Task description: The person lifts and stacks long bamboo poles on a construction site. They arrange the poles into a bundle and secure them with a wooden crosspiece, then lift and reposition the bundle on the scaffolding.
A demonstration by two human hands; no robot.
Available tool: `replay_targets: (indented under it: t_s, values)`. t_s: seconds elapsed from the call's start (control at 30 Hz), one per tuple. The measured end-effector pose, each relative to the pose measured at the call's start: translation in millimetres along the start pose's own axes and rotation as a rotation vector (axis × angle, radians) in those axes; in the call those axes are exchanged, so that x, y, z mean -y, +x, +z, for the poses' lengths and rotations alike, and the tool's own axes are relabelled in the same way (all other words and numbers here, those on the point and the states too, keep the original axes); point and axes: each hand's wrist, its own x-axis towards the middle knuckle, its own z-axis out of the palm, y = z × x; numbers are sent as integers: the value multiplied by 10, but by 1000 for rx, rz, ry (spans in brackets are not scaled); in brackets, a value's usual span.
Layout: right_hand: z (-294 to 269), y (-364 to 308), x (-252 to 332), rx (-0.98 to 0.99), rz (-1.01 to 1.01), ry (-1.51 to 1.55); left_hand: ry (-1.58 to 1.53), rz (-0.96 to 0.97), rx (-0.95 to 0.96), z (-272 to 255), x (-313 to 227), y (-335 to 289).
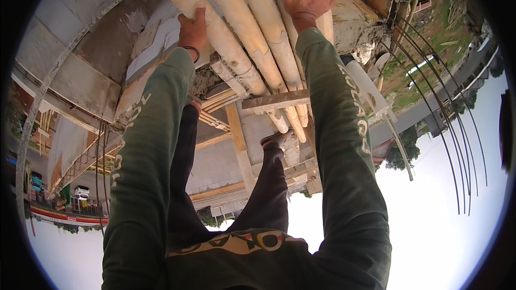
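From under the wooden crosspiece [276, 101], bamboo poles [240, 21] are running lengthwise to both hands! Nearer it, the left hand [192, 32] is touching the leftmost pole [216, 32], its grip impossible to tell; farther off, the right hand [309, 1] is lying across the rightmost poles [325, 24], fingers splayed wide.

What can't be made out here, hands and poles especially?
Bamboo poles: upper ends cut off by head view's top edge.
Pole stretches behind the wooden crosspiece: hidden by it, head view.
Left hand and right hand: palms hidden by their own backs, head view.
White vehicle, lower left: too small for detail, head view.
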Motion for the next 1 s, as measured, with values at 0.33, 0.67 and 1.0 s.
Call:
replay_targets:
  t_s: [0.33,0.67,1.0]
  values:
    - [-66,-16,63,-23,190,-55,18,59,-5,14,97,140]
    - [-1345,-3482,709,-64,1154,371,-195,41,66,26,143,-7]
    - [-644,-3537,13,-174,1261,464,-539,-52,189,166,265,-75]
